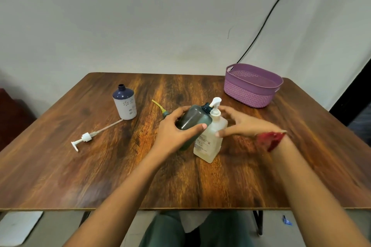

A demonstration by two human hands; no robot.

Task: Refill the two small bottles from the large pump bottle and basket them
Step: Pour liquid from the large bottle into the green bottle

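The left hand (176, 132) grips a small dark grey-green bottle (193, 119), thumb across its near side and fingers curled round the far side. It holds the bottle off the table and tilted, with the open neck raised to the right, right against the spout of the large pump bottle (210, 140). The left forearm reaches in from the lower centre, wrist roughly straight.

The right hand (241, 124) is spread with loose fingers and grips nothing. Its thumb tip lies at the shoulder of the large pump bottle and its fingers reach behind the white pump head (215, 104). The hand is blurred, so actual contact is unclear. A red thread band (270, 139) circles that wrist.

The large pump bottle stands upright near the middle of the wooden table (100, 166).

Behind the left hand lies a yellow-green pump tube (158, 106). Further left a white bottle with a dark blue top (125, 103) stands upright, uncapped. A white pump with its dip tube (86, 137) lies flat near it. A purple basket (249, 94) sits at the far right corner, well apart from both hands.
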